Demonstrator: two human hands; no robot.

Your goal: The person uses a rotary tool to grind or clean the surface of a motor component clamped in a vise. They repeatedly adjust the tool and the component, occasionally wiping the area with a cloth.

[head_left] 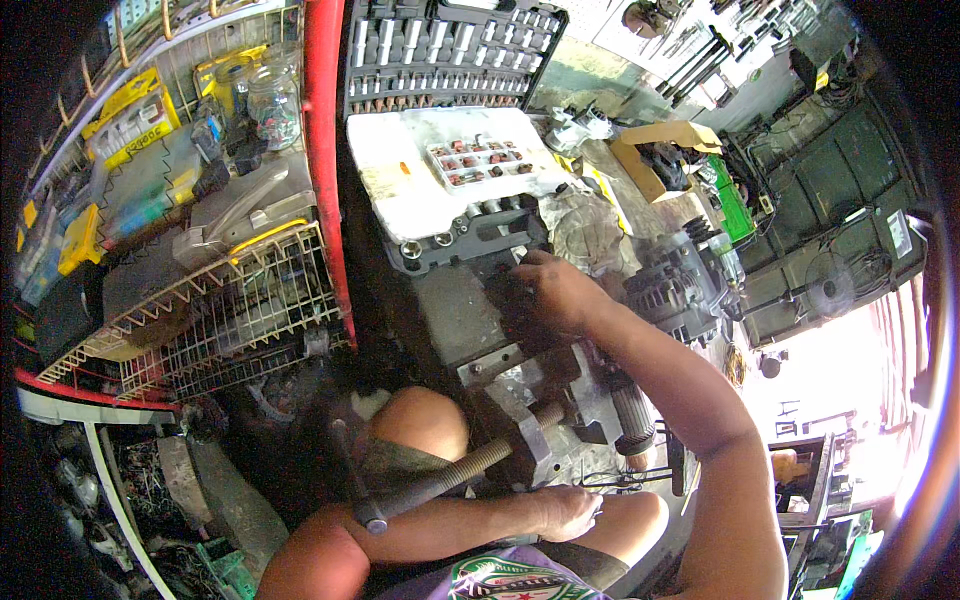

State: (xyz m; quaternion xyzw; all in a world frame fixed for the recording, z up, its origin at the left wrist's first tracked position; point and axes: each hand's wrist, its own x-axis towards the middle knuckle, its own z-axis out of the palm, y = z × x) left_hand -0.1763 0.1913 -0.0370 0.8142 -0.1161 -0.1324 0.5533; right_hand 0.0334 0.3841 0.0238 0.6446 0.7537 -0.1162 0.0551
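My right hand (556,292) reaches over the bench with its fingers curled, close beside a dark, shadowed area below the socket case; what it grips, if anything, is hidden. Under that forearm stands a metal bench vise (517,392), its long threaded screw (478,466) sticking out toward my lap. My left hand (572,513) rests low, near my knee and below the vise. Its fingers are closed, with a small pale glint at the tips that I cannot identify. Past my right hand lies the lower tray of a socket set case (462,240), with a few chrome sockets in it.
A clear compartment box (482,161) of small reddish parts sits on a white surface. Behind it stands the open socket case lid (450,50). To the right are an alternator-like part (672,290), a cardboard box (668,150) and a green tray (735,200). A wire basket (240,300) hangs left of a red post (325,170).
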